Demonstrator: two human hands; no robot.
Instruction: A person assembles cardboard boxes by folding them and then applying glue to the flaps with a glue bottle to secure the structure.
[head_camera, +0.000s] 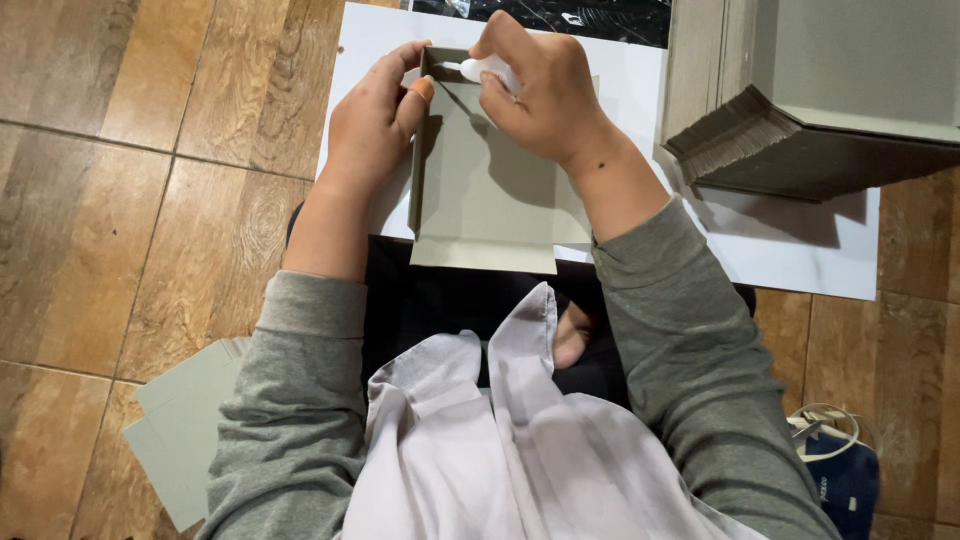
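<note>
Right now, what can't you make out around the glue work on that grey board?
Head view only:
- Glue bottle: body hidden inside the right hand; only the white nozzle shows.
- Grey board: the far corner is covered by both hands; left hand hides the upright flap's outer side.
- Stack of grey boards: cut off by the top and right edges.

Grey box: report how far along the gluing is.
Done: the left wall of the grey box stands folded up. In hand: the left hand pinches the far left corner, while the right hand holds a white glue bottle, nozzle at that corner. Left: the near flap lies flat, and a stack of grey boards and loose sheets sit unfolded.
</note>
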